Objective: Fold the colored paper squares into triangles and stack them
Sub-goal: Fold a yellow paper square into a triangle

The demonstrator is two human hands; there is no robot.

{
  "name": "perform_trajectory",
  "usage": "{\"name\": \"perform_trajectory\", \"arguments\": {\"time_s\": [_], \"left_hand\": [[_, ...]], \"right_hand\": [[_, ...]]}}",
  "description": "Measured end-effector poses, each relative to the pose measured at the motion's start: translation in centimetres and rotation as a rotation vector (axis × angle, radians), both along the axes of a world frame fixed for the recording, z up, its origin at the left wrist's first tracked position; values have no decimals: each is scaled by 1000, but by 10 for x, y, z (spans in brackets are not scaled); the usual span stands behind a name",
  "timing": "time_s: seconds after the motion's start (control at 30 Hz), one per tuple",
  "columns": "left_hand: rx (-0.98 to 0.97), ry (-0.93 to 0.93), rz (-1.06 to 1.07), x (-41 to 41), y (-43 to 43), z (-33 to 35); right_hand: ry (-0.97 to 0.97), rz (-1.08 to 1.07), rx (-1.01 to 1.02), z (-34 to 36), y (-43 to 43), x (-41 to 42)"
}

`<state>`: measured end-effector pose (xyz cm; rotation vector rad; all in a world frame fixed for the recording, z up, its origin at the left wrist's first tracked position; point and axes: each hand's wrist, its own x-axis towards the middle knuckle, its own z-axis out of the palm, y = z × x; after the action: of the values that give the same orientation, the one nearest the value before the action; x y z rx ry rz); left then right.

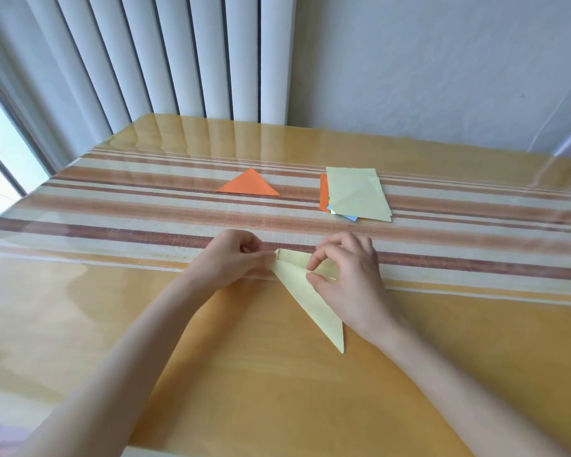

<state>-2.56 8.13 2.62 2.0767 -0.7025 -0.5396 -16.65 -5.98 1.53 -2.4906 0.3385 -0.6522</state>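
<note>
Head view: my left hand (234,255) and right hand (346,278) both pinch the half-folded yellow sheet (305,298), near centre on the table (244,374); if either pinch slips, corners drift and the crease sets crooked.

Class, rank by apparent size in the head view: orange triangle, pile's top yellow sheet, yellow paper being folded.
Largest, too alike to rank: top yellow sheet, yellow paper being folded (nearer, part-hidden).
Smallest: orange triangle.
</note>
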Motion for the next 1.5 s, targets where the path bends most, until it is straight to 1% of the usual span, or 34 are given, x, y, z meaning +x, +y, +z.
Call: {"name": "perform_trajectory", "arguments": {"time_s": [0.03, 0.1, 0.17, 0.27, 0.3, 0.37, 0.43, 0.47, 0.53, 0.57, 0.63, 0.67, 0.73, 0.77, 0.83, 0.87, 1.1, 1.23, 1.43, 1.5], "left_hand": [[-54, 68, 11, 0, 3, 3], [-146, 211, 35, 1, 10, 8], [-209, 349, 55, 1, 16, 11], [-294, 579, 78, -1, 22, 9], [-311, 618, 70, -2, 23, 8], [-340, 633, 55, -2, 26, 4], [-358, 573, 68, -3, 26, 0], [-358, 518, 81, -4, 26, -2], [-346, 402, 111, -7, 24, -6], [-338, 357, 108, -8, 24, -8], [-322, 313, 70, -9, 23, -9], [-319, 300, 50, -10, 23, -10], [-327, 273, 21, -10, 23, -9], [-334, 262, 7, -10, 22, -9], [-358, 248, -17, -12, 20, -7], [-374, 250, -26, -13, 20, -7], [-421, 272, -115, -13, 23, -5], [-453, 337, -108, -15, 23, -3], [-455, 428, -58, -12, 23, -1], [-440, 416, -36, -13, 22, -1]], "right_hand": [[-85, 1, -78, 2, 1, 0], [-200, 76, -140, 8, 4, -1], [-259, 191, -199, 12, 11, -3], [-267, 289, -369, 7, 23, -8], [-253, 315, -427, 5, 27, -10], [-206, 377, -506, -2, 31, -14], [-150, 412, -530, -5, 31, -17], [-122, 418, -486, -4, 30, -18], [-150, 381, -273, 2, 19, -16], [-197, 319, -157, 5, 10, -14], [-247, 102, 83, 14, -7, -9], [-206, 19, 285, 18, -13, -7], [-35, -4, 738, 18, -21, -7], [41, 20, 862, 16, -23, -7], [121, 73, 902, 12, -22, -9], [119, 86, 905, 12, -20, -9], [8, 51, 971, 9, -19, -8], [-28, 38, 1021, 11, -18, -10], [-41, 71, 953, 10, -17, -10], [-52, 84, 935, 7, -18, -10]]}}
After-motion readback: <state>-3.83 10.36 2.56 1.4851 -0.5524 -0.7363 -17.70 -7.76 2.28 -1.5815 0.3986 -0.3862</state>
